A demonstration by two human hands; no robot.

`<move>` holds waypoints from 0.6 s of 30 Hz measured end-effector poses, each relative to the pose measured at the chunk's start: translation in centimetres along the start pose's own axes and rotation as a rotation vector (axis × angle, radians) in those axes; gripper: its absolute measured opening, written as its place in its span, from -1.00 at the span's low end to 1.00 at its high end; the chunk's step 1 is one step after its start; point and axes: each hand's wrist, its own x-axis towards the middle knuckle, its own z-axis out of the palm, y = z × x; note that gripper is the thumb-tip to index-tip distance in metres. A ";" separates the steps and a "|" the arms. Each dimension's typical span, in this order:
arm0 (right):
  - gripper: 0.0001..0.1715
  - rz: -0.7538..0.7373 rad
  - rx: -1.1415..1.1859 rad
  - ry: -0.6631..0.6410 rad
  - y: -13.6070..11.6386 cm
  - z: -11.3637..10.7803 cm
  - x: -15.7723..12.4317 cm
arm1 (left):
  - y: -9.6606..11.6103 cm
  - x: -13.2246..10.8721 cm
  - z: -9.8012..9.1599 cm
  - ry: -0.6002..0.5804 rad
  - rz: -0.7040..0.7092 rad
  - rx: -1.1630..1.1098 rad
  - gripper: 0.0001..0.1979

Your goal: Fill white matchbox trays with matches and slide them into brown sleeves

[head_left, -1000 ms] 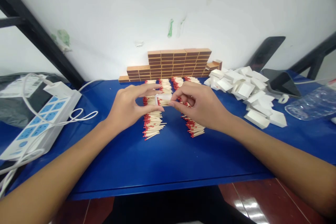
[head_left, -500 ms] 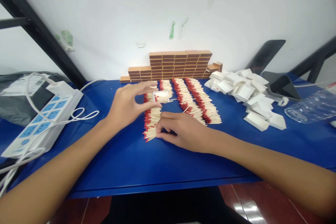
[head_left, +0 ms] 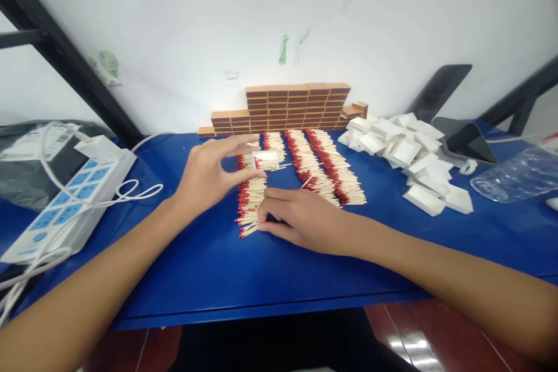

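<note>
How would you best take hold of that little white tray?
Pinch the white tray across its long side walls, coming from the left as the left hand does: it is shallow and open-topped, so this likely keeps the top free.

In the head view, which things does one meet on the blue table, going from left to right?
Power strip, left hand, white tray, rightmost match rows, pile of white boxes, clear plastic bag.

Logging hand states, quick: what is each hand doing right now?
Left hand: shut on the small white tray, pinched by thumb and fingers.
Right hand: fingertips on the matches; grip cannot be told.
</note>
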 end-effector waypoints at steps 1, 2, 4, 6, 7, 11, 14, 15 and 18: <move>-0.92 0.002 0.002 -0.007 0.0 0.0 0.0 | 0.0 0.0 0.0 -0.001 0.000 0.001 -0.45; -0.92 0.006 0.003 -0.016 -0.1 0.0 0.0 | 0.0 0.0 0.0 -0.002 0.002 0.002 -0.45; -0.92 0.019 0.000 -0.028 -0.2 -0.1 0.0 | 0.0 0.0 0.0 -0.004 0.009 0.005 -0.46; -0.92 0.028 0.006 -0.036 -0.3 -0.1 -0.1 | 0.0 0.0 0.0 0.002 0.016 0.003 -0.46; -0.92 0.031 0.017 -0.036 -0.4 -0.2 -0.1 | 0.0 0.0 0.0 0.004 0.015 -0.002 -0.46; -0.92 0.019 0.050 0.040 0.0 -0.7 -0.3 | -0.1 0.0 -0.1 -0.002 0.007 -0.015 -0.47; -0.91 0.016 -0.016 0.198 1.2 -1.5 -0.3 | -0.2 -0.1 0.0 -0.011 0.014 -0.012 -0.45; -0.92 0.022 -0.049 0.258 1.7 -1.8 -0.3 | -0.2 -0.1 0.0 -0.012 0.015 -0.011 -0.45; -0.93 0.019 -0.135 0.415 3.2 -2.7 -0.2 | -0.1 -0.1 0.1 -0.013 0.022 -0.002 -0.45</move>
